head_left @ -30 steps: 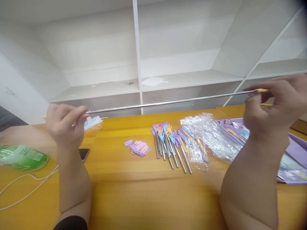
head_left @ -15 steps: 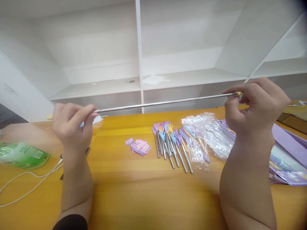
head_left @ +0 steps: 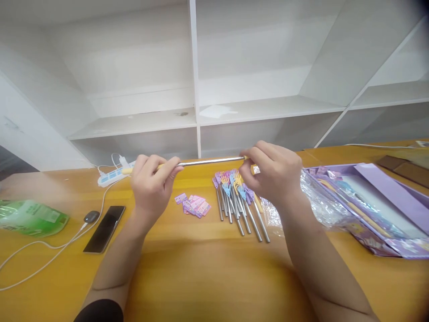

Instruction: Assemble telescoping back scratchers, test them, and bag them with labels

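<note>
A telescopic back scratcher point(head_left: 212, 161) is held level above the table, its metal rod spanning both hands. My left hand point(head_left: 150, 185) is closed around its yellow handle, whose end sticks out to the left. My right hand point(head_left: 273, 172) pinches the other end, where a bit of yellow shows; the fingers hide most of that end. Below, nearer the right hand, lies a pile of hand-shaped scratcher heads on metal rods point(head_left: 236, 201) in purple, yellow and blue. Small pink and purple cards point(head_left: 194, 205) lie left of the pile.
Clear plastic bags point(head_left: 317, 201) lie beside a purple open box point(head_left: 395, 183) on the right. At the left are a phone point(head_left: 104, 229), a white cable point(head_left: 50, 243), a green package point(head_left: 33, 218) and a power strip point(head_left: 112, 176). White shelves point(head_left: 268, 107) stand behind the table.
My hands have come closer together, and the visible rod of the back scratcher has become much shorter. The yellow handle now shows left of my left hand.
</note>
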Demonstrator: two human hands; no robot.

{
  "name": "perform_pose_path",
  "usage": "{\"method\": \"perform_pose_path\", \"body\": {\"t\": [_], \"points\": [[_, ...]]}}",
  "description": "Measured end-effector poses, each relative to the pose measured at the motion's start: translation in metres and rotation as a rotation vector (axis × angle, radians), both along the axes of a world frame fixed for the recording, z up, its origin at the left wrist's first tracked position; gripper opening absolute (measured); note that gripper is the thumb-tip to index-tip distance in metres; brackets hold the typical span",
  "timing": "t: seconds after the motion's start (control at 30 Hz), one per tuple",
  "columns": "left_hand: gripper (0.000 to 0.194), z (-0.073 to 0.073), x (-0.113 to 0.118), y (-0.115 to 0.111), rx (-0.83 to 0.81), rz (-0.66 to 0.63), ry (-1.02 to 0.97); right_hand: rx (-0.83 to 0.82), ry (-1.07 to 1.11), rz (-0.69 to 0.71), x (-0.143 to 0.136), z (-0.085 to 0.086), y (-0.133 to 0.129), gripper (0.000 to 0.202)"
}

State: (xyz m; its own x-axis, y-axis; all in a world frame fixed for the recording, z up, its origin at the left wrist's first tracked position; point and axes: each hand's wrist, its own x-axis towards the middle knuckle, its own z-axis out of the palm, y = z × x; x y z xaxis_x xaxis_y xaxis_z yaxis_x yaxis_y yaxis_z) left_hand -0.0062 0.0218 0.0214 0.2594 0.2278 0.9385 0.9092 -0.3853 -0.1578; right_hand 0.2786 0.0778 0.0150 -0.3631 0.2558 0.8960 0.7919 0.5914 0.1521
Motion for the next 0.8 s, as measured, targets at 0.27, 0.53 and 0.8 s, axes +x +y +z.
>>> {"method": "perform_pose_path", "body": {"t": [0.27,0.53,0.8], "points": [[0.007,-0.004,0.002,0.003,-0.018,-0.05,-0.016,0.018,0.005,-0.044,0.012,0.002,0.005,0.012],[0.009,-0.022,0.04,-0.012,-0.048,-0.023,0.033,0.008,0.079,0.087,-0.05,-0.026,-0.021,0.02],[0.003,-0.02,0.034,-0.005,-0.146,-0.132,0.089,0.005,0.027,0.104,-0.06,-0.031,-0.027,0.021]]}}
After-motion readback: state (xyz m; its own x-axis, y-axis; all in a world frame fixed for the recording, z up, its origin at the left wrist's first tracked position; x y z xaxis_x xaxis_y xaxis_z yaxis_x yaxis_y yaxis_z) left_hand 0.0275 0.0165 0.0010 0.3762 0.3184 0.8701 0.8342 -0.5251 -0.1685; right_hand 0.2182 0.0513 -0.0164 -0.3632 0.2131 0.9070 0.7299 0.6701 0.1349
